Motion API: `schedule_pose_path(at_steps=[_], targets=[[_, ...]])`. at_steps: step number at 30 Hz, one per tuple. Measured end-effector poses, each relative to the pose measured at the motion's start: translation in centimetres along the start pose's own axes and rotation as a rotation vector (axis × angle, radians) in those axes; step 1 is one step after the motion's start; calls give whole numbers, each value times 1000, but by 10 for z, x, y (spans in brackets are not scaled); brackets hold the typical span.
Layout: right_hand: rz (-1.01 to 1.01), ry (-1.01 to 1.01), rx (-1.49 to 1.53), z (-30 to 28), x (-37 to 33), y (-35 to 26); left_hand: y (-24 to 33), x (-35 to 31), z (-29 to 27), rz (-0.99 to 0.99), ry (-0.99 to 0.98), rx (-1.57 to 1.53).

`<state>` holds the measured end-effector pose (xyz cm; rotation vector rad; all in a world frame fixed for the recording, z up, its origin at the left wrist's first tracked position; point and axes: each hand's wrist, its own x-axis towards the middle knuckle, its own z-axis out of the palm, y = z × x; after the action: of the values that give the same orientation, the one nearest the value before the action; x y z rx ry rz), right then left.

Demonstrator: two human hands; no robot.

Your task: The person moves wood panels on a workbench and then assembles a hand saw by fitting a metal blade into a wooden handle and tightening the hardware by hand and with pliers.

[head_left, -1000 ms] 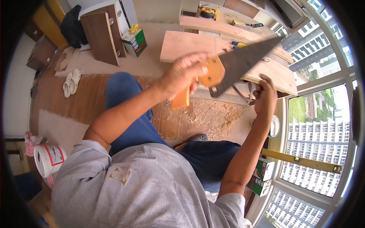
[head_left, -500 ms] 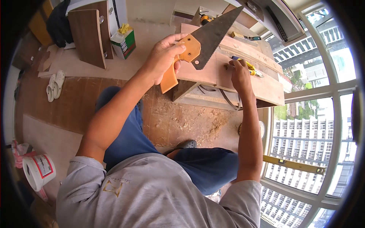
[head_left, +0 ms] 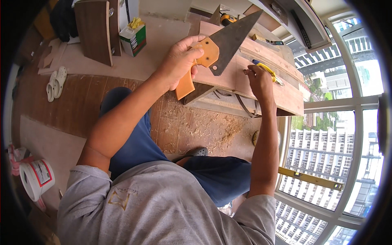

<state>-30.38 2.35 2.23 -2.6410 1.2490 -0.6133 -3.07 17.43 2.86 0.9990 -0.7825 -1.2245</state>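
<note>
My left hand [head_left: 181,61] is wrapped round the orange wooden handle of a handsaw [head_left: 234,38]. The saw is held up, its dark blade slanting toward the far right with the teeth on the right side. Over a wooden board [head_left: 228,75] on the workbench, my right hand [head_left: 260,81] has its fingers pinched together. A small dark bit shows at its fingertips, too small to name. Right beside those fingers lies a yellow tool with a blue end [head_left: 269,72], perhaps pliers, partly hidden by the hand.
A chisel-like tool [head_left: 267,40] and a yellow-black power tool [head_left: 228,18] lie farther back on the bench. Wood shavings [head_left: 232,130] cover the floor below. A spirit level [head_left: 310,178] rests by the window. At left are a white bucket [head_left: 36,178] and pale clogs [head_left: 56,83].
The whole view has shifted slightly. Both hands keep nearly the same places and grips, with the saw still raised in my left hand.
</note>
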Motion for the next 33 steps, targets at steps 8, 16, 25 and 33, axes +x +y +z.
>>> schedule_pose_path(at_steps=[8, 16, 25, 33], targets=[[-30, -1, -98, 19, 5, -6, -15, 1, 5, 1, 8, 26], [139, 240, 335, 1, -1, -27, -26, 1, 13, -43, -39, 84], [241, 35, 741, -15, -1, -102, -45, 3, 24, -70, 24, 150], [-42, 22, 355, -7, 4, -114, -48, 4, 30, -76, 45, 121]])
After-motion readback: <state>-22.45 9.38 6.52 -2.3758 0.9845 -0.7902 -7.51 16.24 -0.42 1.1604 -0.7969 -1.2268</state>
